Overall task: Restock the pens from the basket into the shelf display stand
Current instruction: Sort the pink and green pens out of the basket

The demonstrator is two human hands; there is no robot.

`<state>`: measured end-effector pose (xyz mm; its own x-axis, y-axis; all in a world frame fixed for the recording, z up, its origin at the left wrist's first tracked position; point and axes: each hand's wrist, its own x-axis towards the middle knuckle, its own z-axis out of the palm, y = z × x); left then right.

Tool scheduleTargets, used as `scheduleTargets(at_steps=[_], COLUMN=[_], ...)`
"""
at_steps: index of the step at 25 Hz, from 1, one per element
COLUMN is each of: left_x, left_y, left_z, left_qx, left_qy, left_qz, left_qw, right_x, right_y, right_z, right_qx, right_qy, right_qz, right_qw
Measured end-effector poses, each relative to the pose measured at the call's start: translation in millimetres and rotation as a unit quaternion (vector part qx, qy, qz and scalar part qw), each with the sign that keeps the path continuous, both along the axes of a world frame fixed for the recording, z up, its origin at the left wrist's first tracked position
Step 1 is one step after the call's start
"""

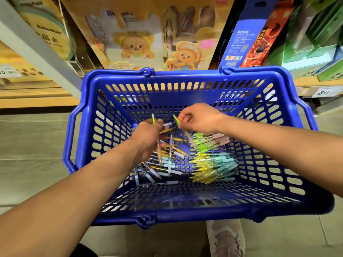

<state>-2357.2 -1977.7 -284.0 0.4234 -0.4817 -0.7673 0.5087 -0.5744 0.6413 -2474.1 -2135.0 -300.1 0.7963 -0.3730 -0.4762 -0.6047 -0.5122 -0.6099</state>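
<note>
View from above the blue basket (185, 214). Nearest to me, below the basket's near rim, a pale shoe (225, 238) is resting on the floor. My two bare forearms are crossing the near rim and reaching down inside. On the basket floor the pens (213, 162) are lying in two groups: toward the right wall, a dense heap of green, yellow and teal barrels lying roughly parallel; toward the left, a loose scatter of gold and lilac ones (168, 165) crossing each other at odd angles. Above the scatter, my left hand (148, 135) is curling its fingers round a pinkish pen (159, 153) whose barrel is pointing back toward the near rim; a green tip is showing past the knuckles, and I cannot tell whether it belongs to the same pen. Just beside it, nearer the basket's far wall, my right hand (199, 117) is pinching a green-capped pen (176, 120) between thumb and fingertips, its lower barrel blurring out over the heap. The two hands are near each other but not touching. Beyond the far rim, the bear-printed display stand (137, 45) is standing on the shelf, with a blue and red box (248, 36) to the right of it.
</note>
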Motion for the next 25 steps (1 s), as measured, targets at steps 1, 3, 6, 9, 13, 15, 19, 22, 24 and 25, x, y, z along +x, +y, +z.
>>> scheduleTargets(at_steps=[1,3,6,9,13,15,19,22,24,25], left_x=[-0.4,-1.9,-5.3,-5.1,2.9,7.4,13.3,13.0,10.9,9.7], left_y=[0.6,3.1,6.2,6.1,10.3,12.9,13.3,12.3,10.9,10.3], left_z=[1.9,6.9,13.7,14.7,8.3,5.4,3.6,4.9,6.8,7.3], left_qx=[-0.010,-0.040,-0.054,-0.031,0.007,0.016,0.022,0.018,0.013,0.012], left_qy=[0.016,0.062,0.100,0.061,0.028,0.017,0.011,0.021,0.035,0.038], left_qz=[-0.005,-0.028,-0.058,-0.061,-0.041,-0.044,-0.048,-0.045,-0.034,-0.027], left_qw=[1.000,0.997,0.992,0.996,0.999,0.999,0.999,0.999,0.999,0.999], right_x=[5.2,11.3,12.6,8.8,-9.1,-24.6,-44.2,-40.4,-33.3,-28.9], right_y=[8.8,25.5,38.6,27.0,0.5,-4.9,-1.2,-3.4,-9.8,-13.7], right_z=[5.9,7.8,5.8,6.3,-16.3,-31.6,-53.2,-54.3,-47.7,-41.4], right_qx=[0.090,0.199,0.233,0.219,-0.034,-0.144,-0.244,-0.277,-0.252,-0.228], right_qy=[-0.023,-0.042,-0.063,-0.059,0.110,0.202,0.260,0.251,0.234,0.213], right_qz=[-0.055,-0.113,-0.093,-0.048,0.105,0.198,0.304,0.327,0.303,0.278], right_qw=[0.994,0.972,0.966,0.973,0.988,0.948,0.883,0.868,0.889,0.908])
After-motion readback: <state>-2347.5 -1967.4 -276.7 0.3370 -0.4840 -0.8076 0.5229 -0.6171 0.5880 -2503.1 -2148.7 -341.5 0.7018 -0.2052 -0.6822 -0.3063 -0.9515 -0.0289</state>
